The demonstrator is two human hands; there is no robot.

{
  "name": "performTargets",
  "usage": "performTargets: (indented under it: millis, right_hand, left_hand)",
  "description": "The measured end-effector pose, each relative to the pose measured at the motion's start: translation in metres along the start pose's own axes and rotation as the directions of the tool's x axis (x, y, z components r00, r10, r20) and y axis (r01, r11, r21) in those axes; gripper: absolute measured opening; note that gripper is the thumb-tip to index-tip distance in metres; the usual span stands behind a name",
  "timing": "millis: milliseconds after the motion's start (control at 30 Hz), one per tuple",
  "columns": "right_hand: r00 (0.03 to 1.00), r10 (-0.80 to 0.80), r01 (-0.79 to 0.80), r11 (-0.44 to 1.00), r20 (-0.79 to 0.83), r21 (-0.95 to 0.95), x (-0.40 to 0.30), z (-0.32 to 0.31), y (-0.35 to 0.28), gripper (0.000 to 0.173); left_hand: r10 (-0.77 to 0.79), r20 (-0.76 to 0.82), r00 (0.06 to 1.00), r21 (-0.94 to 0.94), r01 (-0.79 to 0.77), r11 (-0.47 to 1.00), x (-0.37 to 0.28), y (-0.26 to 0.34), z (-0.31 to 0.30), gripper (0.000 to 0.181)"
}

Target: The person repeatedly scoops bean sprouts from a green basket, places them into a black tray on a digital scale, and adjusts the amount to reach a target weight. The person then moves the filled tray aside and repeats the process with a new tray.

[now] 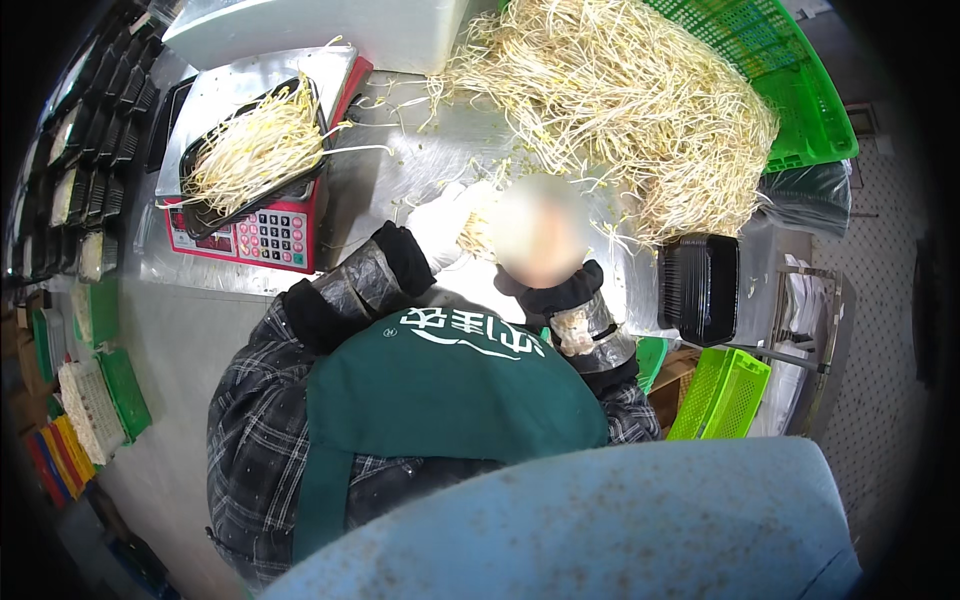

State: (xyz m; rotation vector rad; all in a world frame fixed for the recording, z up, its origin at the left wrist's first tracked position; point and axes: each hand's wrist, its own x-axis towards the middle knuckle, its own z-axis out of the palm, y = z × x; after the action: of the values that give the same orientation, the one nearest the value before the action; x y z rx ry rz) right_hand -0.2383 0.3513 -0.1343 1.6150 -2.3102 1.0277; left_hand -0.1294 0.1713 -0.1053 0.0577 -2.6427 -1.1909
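Note:
My left hand (441,231), in a white glove, is closed around part of a small bunch of bean sprouts (478,229) over the metal table. A round blur covers my right hand (541,232) at the other side of that bunch, so its fingers and any hold are hidden. Beyond both hands a large heap of bean sprouts (622,97) spreads across the table. To the left, a black plastic tray (196,217) filled with bean sprouts (259,150) sits tilted across a red digital scale (270,238) with a metal pan.
A green plastic crate (814,112) lies behind the heap. Stacked black trays (709,289) stand at the table's right edge. A white foam box (315,34) is at the back. More black trays (97,157) are piled at far left. Loose sprouts litter the metal table (375,187).

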Motion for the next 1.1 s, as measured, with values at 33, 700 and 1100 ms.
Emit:
performTargets:
  millis: [33,700,1100]
  right_hand:
    - [0.998,-0.058,0.058,0.997,0.017,0.044,0.008,-0.006,-0.006,0.063]
    - [0.846,0.361,-0.408,0.912,0.393,0.039,-0.044,-0.018,0.064,0.084]
    - [0.914,0.388,-0.324,0.876,0.122,-0.356,-0.004,0.0,-0.049,0.098]
  left_hand:
    - [0.004,-0.032,0.999,0.001,-0.004,1.0,0.0,0.005,0.0,0.05]
    - [0.035,0.312,0.949,0.361,-0.153,0.92,-0.034,0.007,-0.033,0.08]
    - [0.185,0.006,0.983,0.31,-0.178,0.934,-0.025,-0.009,0.035,0.042]
